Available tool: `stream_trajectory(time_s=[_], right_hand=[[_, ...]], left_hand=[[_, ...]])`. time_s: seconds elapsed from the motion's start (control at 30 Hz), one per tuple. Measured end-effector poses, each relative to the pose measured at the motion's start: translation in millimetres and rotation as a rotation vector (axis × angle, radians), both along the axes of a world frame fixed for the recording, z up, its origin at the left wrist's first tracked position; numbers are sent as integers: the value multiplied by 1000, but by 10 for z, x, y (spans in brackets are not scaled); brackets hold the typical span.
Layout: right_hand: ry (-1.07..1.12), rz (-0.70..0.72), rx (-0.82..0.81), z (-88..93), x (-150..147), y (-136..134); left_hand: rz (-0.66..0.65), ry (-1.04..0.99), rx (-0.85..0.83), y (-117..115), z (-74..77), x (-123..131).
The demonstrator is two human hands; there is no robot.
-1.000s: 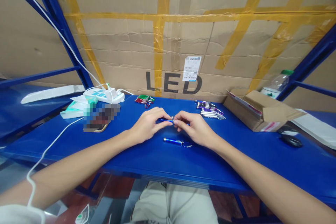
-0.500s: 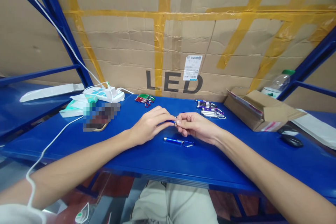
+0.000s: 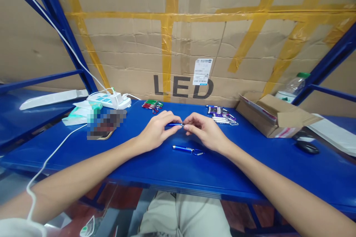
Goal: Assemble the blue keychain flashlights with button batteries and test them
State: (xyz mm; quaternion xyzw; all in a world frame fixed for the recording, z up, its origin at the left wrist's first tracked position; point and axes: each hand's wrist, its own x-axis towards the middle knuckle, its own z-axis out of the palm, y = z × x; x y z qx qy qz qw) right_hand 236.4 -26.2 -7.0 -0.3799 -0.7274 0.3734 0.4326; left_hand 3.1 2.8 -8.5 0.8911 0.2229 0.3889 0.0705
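Observation:
Between thumb and fingers, my left hand [image 3: 158,130] holds a small blue metal flashlight [image 3: 174,124], its body pointing to the right. My right hand [image 3: 204,129] pinches the right end of the same flashlight; what its fingertips cover there is hidden. On the table just below both hands lies a second blue flashlight [image 3: 183,149] with a blue carabiner clip [image 3: 198,152] at its right end.
Red and green flashlights with clips [image 3: 152,106] lie at the back. Black, purple and silver ones [image 3: 222,114] lie back right. A cardboard box [image 3: 274,116], black mouse [image 3: 307,147] and bottle [image 3: 294,85] stand right; a phone [image 3: 107,126], tissue pack [image 3: 80,113] and power strip [image 3: 111,100] left.
The flashlight in my hands now shows more of its length, lying level between them. My right hand has shifted slightly left, and its fingers are bent in a fingertip pinch.

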Motion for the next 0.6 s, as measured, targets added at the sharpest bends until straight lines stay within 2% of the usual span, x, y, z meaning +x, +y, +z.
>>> stream_trajectory(time_s=[0.1, 0.17, 0.47, 0.6], right_hand=[[-145, -54, 164, 2, 17, -25], [-185, -64, 198, -1, 24, -38], [23, 19, -137, -13, 3, -19], [83, 68, -213, -8, 11, 2]], left_hand=[[13, 7, -56, 9, -2, -2], [4, 12, -67, 19, -12, -6], [-56, 15, 37, 29, -18, -29], [-78, 12, 75, 15, -2, -30]])
